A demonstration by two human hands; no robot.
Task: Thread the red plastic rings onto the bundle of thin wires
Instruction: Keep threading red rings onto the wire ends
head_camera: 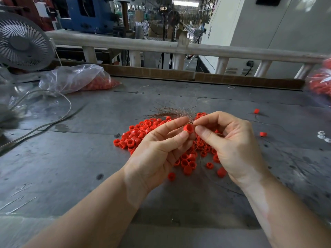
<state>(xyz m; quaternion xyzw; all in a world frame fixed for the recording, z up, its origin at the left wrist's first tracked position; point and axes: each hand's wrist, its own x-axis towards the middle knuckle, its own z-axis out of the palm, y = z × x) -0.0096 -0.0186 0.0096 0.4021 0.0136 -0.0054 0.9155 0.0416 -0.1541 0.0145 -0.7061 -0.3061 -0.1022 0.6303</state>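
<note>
Pinching red ring (pixel 189 128) with left hand (pixel 157 149), right hand (pixel 231 140) gripping wire bundle (pixel 172 113) at ring's opening, both hovering over ring pile (pixel 136 135) on surface (pixel 71 158). No readable labels anywhere.

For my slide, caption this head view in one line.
Left hand holds a red plastic ring while right hand pinches thin wires at it, above loose rings.
</note>
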